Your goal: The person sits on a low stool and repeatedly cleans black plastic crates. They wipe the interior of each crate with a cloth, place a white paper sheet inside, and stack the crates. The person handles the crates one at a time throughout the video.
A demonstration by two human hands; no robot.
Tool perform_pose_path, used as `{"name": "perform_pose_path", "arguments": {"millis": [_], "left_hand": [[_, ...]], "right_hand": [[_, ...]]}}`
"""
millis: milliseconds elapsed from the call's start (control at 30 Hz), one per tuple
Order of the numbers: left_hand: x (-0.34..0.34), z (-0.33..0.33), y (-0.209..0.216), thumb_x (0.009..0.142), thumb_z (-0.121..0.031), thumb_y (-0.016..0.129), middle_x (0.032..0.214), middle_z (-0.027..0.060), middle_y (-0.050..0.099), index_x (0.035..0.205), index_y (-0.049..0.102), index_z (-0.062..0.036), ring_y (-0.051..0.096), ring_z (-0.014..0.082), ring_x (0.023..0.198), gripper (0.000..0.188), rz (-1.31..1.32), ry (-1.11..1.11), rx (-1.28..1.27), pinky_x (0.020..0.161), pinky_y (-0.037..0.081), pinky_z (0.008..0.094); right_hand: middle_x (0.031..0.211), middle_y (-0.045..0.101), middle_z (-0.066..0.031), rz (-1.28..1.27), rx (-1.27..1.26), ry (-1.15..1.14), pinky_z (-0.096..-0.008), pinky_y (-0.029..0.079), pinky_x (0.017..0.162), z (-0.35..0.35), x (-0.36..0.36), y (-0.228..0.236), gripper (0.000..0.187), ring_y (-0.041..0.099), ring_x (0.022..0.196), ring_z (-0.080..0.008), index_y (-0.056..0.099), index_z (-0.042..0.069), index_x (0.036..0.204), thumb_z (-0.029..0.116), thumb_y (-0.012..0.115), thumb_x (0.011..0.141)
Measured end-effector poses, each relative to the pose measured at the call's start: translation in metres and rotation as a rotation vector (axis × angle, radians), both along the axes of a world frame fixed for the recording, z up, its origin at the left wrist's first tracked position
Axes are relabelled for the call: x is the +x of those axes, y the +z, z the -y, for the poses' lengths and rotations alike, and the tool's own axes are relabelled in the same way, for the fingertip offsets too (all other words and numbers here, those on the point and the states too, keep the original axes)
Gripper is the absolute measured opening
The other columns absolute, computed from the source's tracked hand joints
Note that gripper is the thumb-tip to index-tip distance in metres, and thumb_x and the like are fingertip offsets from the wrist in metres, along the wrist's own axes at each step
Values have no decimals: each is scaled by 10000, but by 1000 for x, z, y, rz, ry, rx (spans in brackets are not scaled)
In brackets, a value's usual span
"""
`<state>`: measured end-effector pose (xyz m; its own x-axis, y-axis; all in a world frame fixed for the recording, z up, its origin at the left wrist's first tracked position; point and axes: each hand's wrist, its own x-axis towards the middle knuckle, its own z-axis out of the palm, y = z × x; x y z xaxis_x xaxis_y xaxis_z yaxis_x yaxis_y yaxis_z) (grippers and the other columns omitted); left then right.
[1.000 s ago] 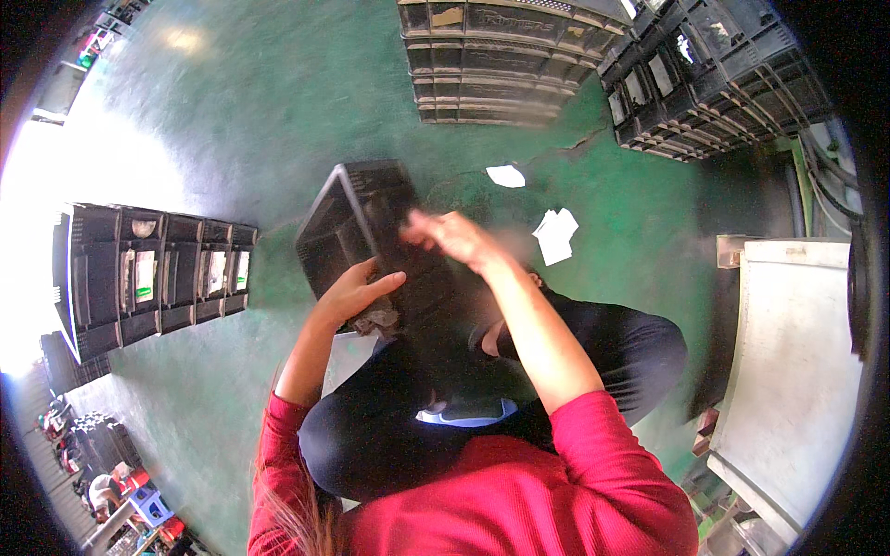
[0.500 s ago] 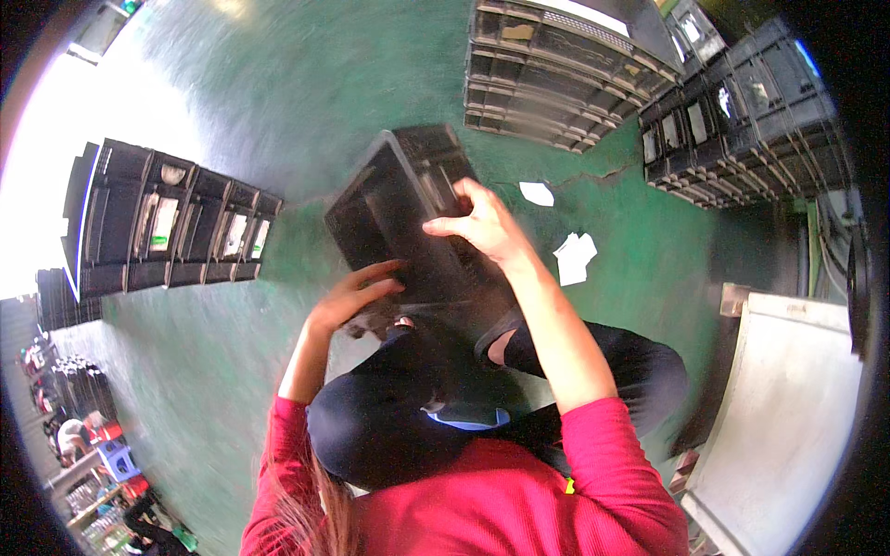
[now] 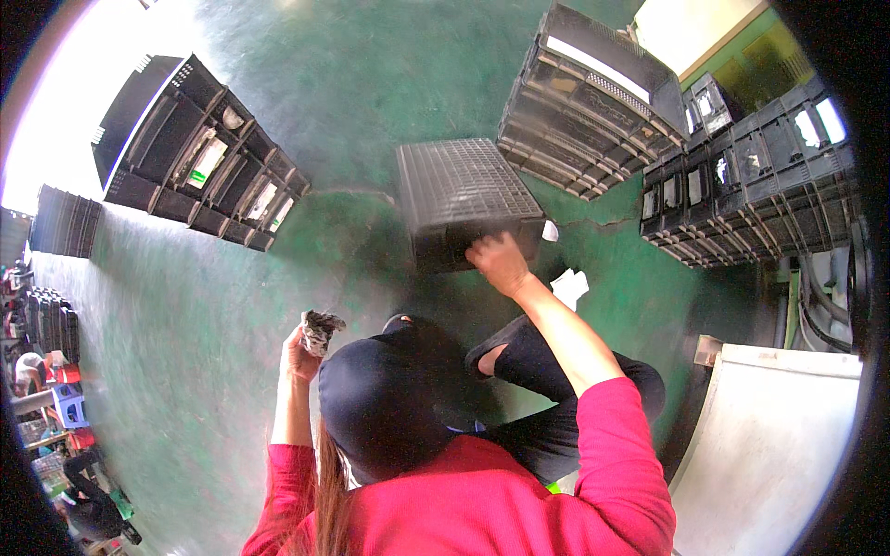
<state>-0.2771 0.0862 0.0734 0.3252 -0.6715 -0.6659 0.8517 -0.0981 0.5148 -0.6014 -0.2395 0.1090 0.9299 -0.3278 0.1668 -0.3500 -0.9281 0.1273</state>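
A black plastic crate point(image 3: 468, 181) stands on the green floor in front of my legs. Its ribbed, grid-patterned face is turned upward and smeared a little by motion. My right hand point(image 3: 502, 263) has its fingers curled onto the crate's near side, close to the right corner. Off to the left of my knee, my left hand point(image 3: 298, 356) grips a crumpled grey, dirt-stained rag point(image 3: 320, 332), well apart from the crate.
Stacked black crates stand at the left point(image 3: 199, 153), behind point(image 3: 593, 102) and at the far right point(image 3: 742, 185). White paper scraps point(image 3: 569, 287) lie on the floor beside my right forearm. A pale panel point(image 3: 769, 435) is at the right, and assorted goods point(image 3: 69, 403) line the left edge.
The crate went from tilted between both hands, its hollow side showing, to standing farther away with its gridded face up. My left hand moved off it to the left, with the rag now visible.
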Motion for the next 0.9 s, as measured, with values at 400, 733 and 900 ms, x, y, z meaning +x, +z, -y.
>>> {"name": "perform_pose_path", "arguments": {"millis": [400, 733, 900], "left_hand": [[41, 52, 59, 951, -379, 434, 1240, 90, 552, 1304, 489, -73, 546, 202, 1072, 471, 1041, -501, 153, 896, 434, 349], [115, 83, 106, 968, -471, 383, 1027, 71, 622, 1124, 599, -49, 573, 152, 909, 499, 983, -141, 437, 794, 465, 305], [133, 98, 122, 971, -486, 360, 1116, 71, 629, 1207, 562, -56, 602, 208, 1010, 531, 697, 48, 282, 908, 467, 359]], "right_hand": [[1104, 592, -53, 46, 142, -124, -412, 439, 826, 6, 1, 36, 403, 540, 1050, -226, 600, 126, 1028, 153, 711, 641], [978, 623, -64, 1171, 1272, -570, -293, 441, 823, 12, -36, 82, 374, 571, 895, -156, 547, 12, 1036, 110, 739, 731], [1045, 603, -51, 1449, 1690, -980, -356, 404, 905, -24, -75, -10, 333, 542, 995, -213, 577, 72, 1051, 130, 696, 745]]}}
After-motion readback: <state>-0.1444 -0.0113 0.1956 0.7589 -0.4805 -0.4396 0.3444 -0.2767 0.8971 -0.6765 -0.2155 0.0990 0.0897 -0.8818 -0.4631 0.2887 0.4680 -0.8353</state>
